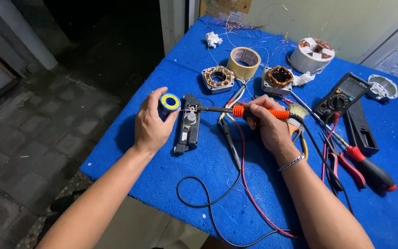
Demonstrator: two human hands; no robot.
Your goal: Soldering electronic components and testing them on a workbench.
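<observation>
Orange-handled soldering iron (249,111) meets solder wire at the small black plastic housing (187,130).

My right hand (269,123) grips the iron, lying nearly level, long axis running left-right, tip pointing left onto the housing's far end at the blue table's (392,212) middle. My left hand (152,123) pinches the blue-and-yellow solder spool (170,102). I judge it best to keep the tip steady and feed the wire sparingly.

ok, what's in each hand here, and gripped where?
Left hand holds a small solder spool by its rim, fingers wrapped around it. Right hand holds a soldering iron by its orange handle, tip over the black switch module.
</observation>
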